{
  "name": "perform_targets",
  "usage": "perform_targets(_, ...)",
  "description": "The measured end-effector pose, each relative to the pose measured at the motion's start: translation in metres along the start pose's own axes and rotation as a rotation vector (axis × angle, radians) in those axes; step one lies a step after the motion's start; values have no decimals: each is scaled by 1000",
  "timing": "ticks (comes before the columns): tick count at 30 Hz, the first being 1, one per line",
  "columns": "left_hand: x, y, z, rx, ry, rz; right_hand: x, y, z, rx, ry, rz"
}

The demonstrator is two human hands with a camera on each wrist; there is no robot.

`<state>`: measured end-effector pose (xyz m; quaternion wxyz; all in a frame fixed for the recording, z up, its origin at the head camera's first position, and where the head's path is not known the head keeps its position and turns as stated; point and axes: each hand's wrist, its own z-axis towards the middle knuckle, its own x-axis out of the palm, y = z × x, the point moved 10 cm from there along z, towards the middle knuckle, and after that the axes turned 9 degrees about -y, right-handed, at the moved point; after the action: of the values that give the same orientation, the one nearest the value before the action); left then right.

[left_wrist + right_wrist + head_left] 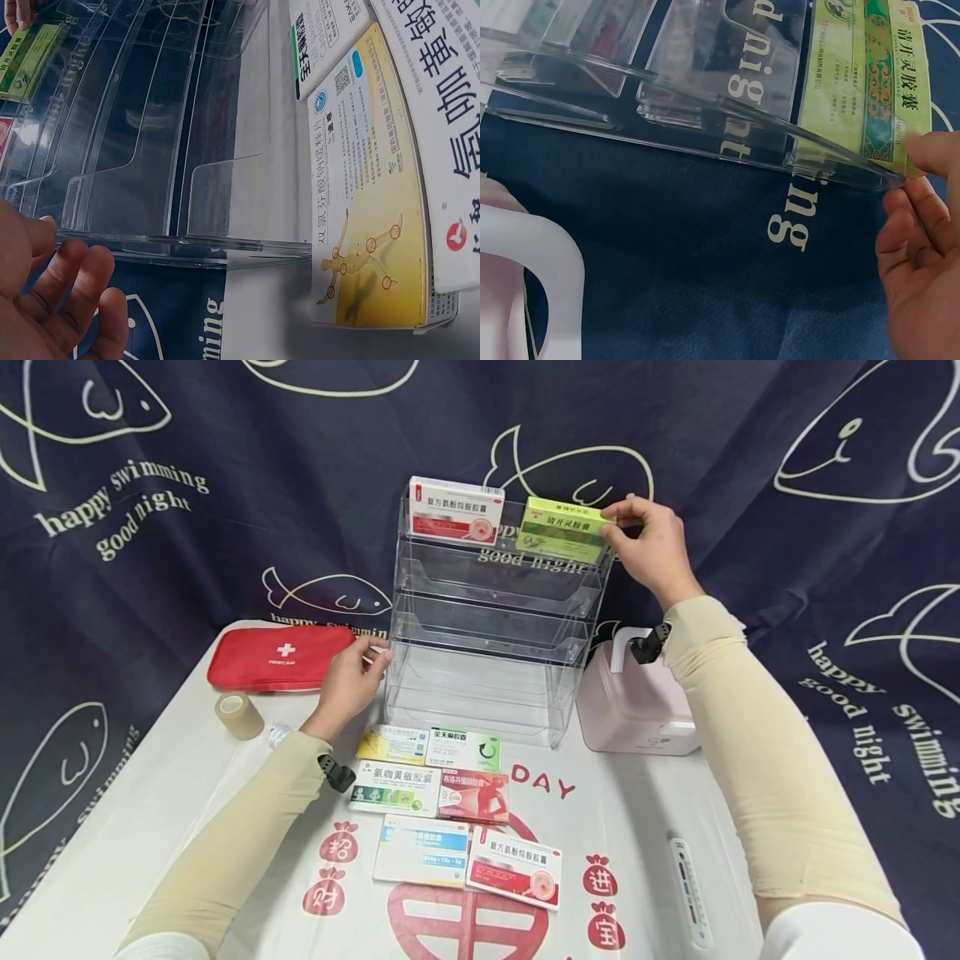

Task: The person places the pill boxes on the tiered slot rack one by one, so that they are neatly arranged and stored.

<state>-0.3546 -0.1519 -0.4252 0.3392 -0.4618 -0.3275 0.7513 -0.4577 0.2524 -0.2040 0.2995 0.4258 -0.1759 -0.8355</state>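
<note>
A clear tiered acrylic rack [487,681] stands on the table. In its top tier, at the right end, is a green medicine box [564,531]. My right hand [651,545] pinches that box by its right end, thumb in front; the right wrist view shows the thumb on the green box [866,82] beside the rack's side wall. A white-and-red medicine box [456,512] sits at the top tier's left end. My left hand [352,681] is by the rack's left side, fingers loosely bent and holding nothing. In the left wrist view its fingers [90,277] are close to the rack's edge.
Before the rack lie several medicine boxes, among them a yellow-and-white box [392,745] and a red box [474,796]. A red first-aid pouch [255,660] and a tan tape roll [240,717] are at left. At right are a pink case [637,710] and a thermometer [688,893].
</note>
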Motion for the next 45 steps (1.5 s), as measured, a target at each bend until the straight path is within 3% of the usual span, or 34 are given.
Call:
perform_targets(5, -1, 0, 0, -1, -1, 4, -1, 2, 0, -23, -9, -5)
perform_targets(10, -1, 0, 0, -4, 1, 5, -5, 12, -5, -123, -65, -25)
perform_targets(14, -1, 0, -1, -4, 3, 10, -10, 19, -19, -192, -131, -5)
perform_targets(17, 0, 1, -2, -5, 6, 18, -14, 24, -43, -209, -144, 64)
perform_targets(21, 1, 0, -2, -8, 9, 19, -8, 28, -98, -217, -45, 191)
perform_targets(26, 0, -1, -2, -3, 6, 11, 17, 13, -198, -173, 205, 276)
perform_targets(32, 0, -1, -2, -9, 11, -1, 49, -27, -335, 42, 526, 218)
perform_targets(35, 0, -1, -2, -13, 11, -5, 56, -43, -390, 159, 643, 200)
perform_targets(39, -1, -1, -2, -10, 3, -5, 58, -52, -431, 238, 713, 185)
perform_targets(45, 0, -2, -3, -4, 3, -7, 58, -46, -443, 219, 689, 181)
